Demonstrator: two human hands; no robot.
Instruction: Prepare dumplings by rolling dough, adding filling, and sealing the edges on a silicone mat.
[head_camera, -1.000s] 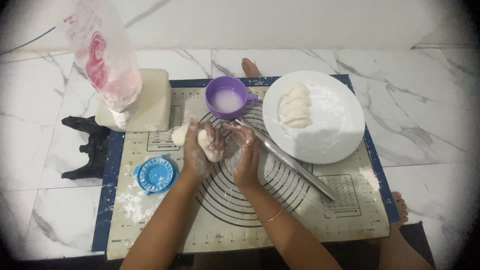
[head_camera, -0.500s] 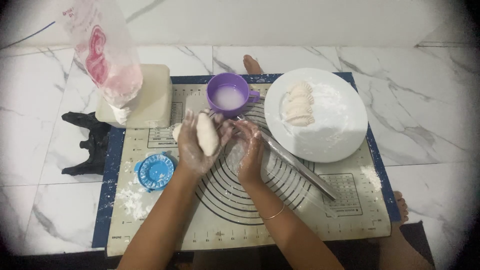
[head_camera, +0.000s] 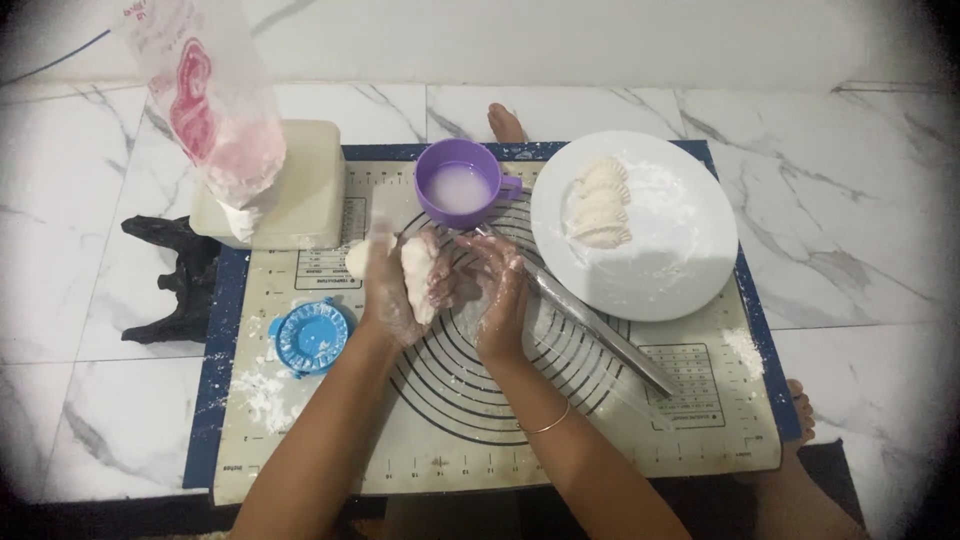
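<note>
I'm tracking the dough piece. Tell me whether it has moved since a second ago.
Hardly: the dough piece stays between the left hand and right hand, below the purple cup, now turned more upright.

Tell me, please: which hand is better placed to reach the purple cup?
Probably the right hand: it is free, just below the purple cup, while the left hand holds the dough piece.

Left hand (head_camera: 395, 290), floured, cups a dough piece (head_camera: 418, 275); right hand (head_camera: 500, 290) touches it from the side. Both hands are over the baking mat (head_camera: 480, 430). Purple cup (head_camera: 460, 185) just beyond. White plate (head_camera: 690, 250) holds shaped dumplings (head_camera: 600, 205). Blue dumpling press (head_camera: 312, 337) lies left.
</note>
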